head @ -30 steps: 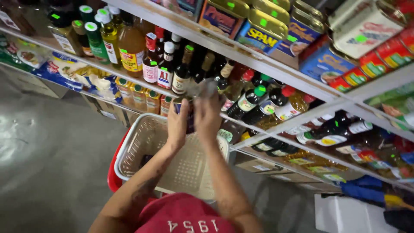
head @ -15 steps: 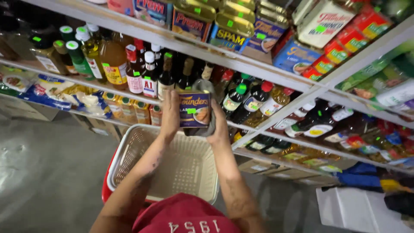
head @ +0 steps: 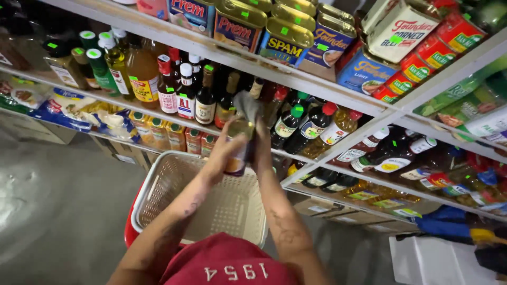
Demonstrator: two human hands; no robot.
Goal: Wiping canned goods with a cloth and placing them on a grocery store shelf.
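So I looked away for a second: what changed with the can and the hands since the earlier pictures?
The can, held face-on between both hands half a second ago, is now turned edge-on. The left hand grips its side; the right hand presses a grey cloth on top. The basket stays below, empty.

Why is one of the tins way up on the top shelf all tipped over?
The cream-coloured tapered tin on the top shelf leans diagonally among the other tins instead of standing straight. Nothing looks spilled or broken.
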